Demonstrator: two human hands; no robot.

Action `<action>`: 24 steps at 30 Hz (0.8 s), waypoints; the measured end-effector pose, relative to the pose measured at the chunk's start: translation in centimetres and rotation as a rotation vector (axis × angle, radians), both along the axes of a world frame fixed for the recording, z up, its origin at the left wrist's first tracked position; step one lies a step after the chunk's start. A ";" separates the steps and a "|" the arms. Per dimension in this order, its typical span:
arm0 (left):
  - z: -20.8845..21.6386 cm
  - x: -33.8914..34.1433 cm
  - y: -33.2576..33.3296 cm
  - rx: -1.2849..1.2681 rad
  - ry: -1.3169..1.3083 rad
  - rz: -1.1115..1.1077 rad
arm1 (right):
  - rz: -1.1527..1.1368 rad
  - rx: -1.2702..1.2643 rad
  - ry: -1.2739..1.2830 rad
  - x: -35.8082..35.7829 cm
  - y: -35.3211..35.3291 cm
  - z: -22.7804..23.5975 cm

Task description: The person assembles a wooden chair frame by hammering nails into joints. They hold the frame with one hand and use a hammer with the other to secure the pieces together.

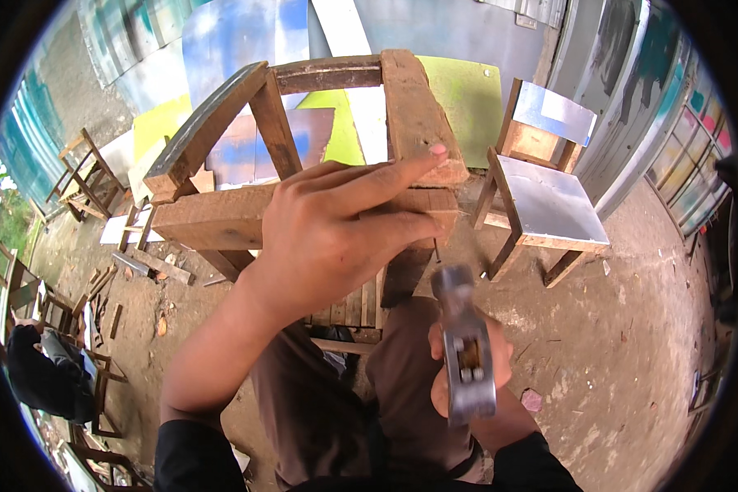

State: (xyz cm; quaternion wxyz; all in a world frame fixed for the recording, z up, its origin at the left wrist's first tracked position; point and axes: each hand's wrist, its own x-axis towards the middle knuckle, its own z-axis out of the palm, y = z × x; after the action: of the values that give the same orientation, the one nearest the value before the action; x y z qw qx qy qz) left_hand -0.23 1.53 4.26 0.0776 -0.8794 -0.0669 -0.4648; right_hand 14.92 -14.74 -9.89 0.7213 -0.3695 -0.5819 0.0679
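A wooden chair frame (213, 220) of rough brown bars stands in front of me, close to my knees. My left hand (320, 230) lies over its near rail and grips it. One finger stretches across to the thick corner bar (414, 107), and the lowest digit presses the rail's right end. A thin nail (437, 250) sticks out just below that digit; how it is fixed is hidden. My right hand (500, 353) is closed round a claw hammer, its metal head (467, 353) slightly blurred. The hammer's near end is just below the nail, apparently apart from it.
A finished-looking chair (549, 197) with a grey seat stands at the right. Painted sheets (459, 98) lean behind the frame. Wood scraps (160, 266) lie on the left floor. A person in dark clothing (45, 369) is at the far left, among other chair frames.
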 end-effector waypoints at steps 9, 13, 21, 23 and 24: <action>0.3 -0.1 0.0 -0.010 0.028 -0.062 | 0.004 -0.011 0.004 -0.2 0.2 0.1; 0.2 0.0 0.0 0.024 -0.026 -0.010 | -0.192 0.318 -0.223 -0.9 0.3 0.6; 0.0 0.1 0.0 0.011 -0.049 -0.018 | -0.127 0.362 -0.069 -1.1 0.9 -0.9; -0.1 0.2 0.1 0.019 -0.048 -0.009 | -0.081 0.258 -0.130 -0.6 0.4 -0.7; -0.2 0.2 0.1 0.016 -0.042 -0.011 | -0.066 0.221 -0.136 -0.5 0.3 -0.6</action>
State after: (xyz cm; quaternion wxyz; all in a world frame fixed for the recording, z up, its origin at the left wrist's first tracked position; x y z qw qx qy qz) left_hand -0.07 1.62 4.05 0.0809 -0.8691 -0.0600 -0.4843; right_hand 14.40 -14.41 -10.47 0.7183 -0.3106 -0.6209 -0.0455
